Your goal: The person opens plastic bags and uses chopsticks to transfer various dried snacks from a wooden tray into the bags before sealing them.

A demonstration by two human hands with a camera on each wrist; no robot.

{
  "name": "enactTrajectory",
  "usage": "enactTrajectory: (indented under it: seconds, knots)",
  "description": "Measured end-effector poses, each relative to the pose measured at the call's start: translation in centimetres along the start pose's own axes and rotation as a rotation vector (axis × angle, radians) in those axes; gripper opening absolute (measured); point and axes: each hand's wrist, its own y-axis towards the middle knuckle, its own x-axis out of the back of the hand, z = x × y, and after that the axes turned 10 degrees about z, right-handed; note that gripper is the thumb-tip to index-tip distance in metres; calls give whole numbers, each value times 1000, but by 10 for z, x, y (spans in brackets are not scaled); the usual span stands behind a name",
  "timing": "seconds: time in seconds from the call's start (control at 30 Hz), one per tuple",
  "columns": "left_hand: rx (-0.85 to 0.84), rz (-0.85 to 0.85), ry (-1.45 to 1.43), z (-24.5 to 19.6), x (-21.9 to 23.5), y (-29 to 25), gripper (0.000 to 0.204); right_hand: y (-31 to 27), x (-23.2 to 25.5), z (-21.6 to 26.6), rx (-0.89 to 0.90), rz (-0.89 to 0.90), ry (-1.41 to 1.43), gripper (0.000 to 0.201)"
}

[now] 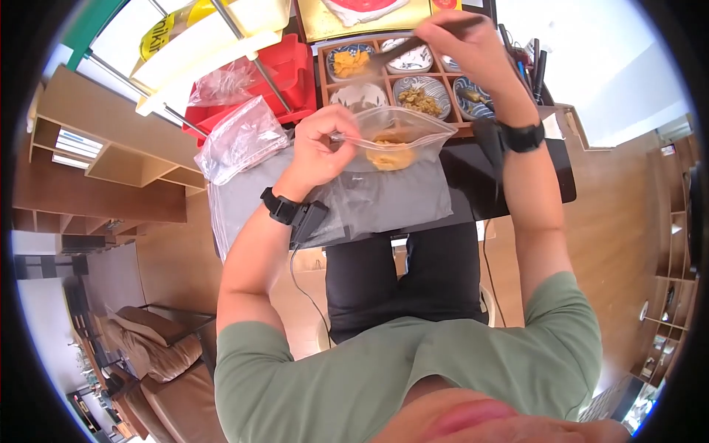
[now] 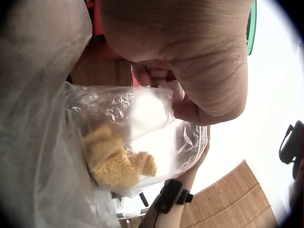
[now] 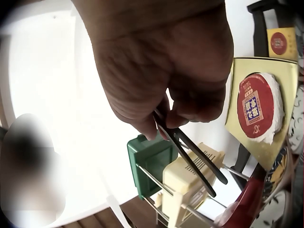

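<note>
My left hand point(image 1: 322, 144) pinches the left edge of a clear zip bag point(image 1: 425, 133) near its top, and the mouth of the bag gapes. Yellow-brown chunks point(image 2: 116, 166) lie inside the bag, low down in the left wrist view. My right hand point(image 1: 465, 52) is raised over the far right of a divided wooden tray point(image 1: 455, 131). It grips black tongs point(image 3: 190, 161), whose two prongs stand slightly apart with nothing between the tips. In the head view the tongs reach left toward a bowl of yellow pieces point(image 1: 351, 63).
Patterned bowls fill the tray; one holds brown pieces point(image 1: 419, 102). Left of it are a red bin point(image 1: 299, 74) and a stack of clear bags point(image 1: 247, 140). A metal-legged rack with a cream bin point(image 1: 258, 22) overhangs the left. A round red-labelled package point(image 3: 256, 107) lies at the back.
</note>
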Motion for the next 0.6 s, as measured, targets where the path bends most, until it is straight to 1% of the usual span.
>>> enactTrajectory:
  seconds: [0.03, 0.1, 0.13, 0.17, 0.23, 0.27, 0.37, 0.5, 0.53, 0.6]
  knots:
    - [13, -5, 0, 0, -1, 0, 15, 12, -4, -11, 88, 10, -66, 20]
    - [8, 0, 6, 1, -1, 0, 15, 31, -16, 31, -33, 33, -146, 17]
    - [12, -4, 11, 1, 0, -1, 15, 39, -18, 27, 0, 75, -291, 18]
    - [9, -6, 20, 0, 1, -1, 15, 44, -21, 18, 9, 72, -289, 18]
    - [-9, -4, 16, 1, 1, 0, 15, 52, -36, -5, -60, 99, -373, 17]
    - [-13, -4, 6, 2, 1, 0, 15, 53, -40, -9, 78, 70, -315, 16]
    - [13, 8, -22, 4, 2, -3, 12, 52, -40, -20, 95, 118, -370, 17]
    - [17, 8, -6, 5, 3, -2, 11, 48, -37, -22, 5, 219, -389, 16]
    - [5, 15, -3, 5, 4, -2, 11, 47, -36, -24, 7, 232, -391, 16]
    - [-8, 11, 0, 7, 4, -2, 11, 48, -35, -27, 67, 254, -370, 19]
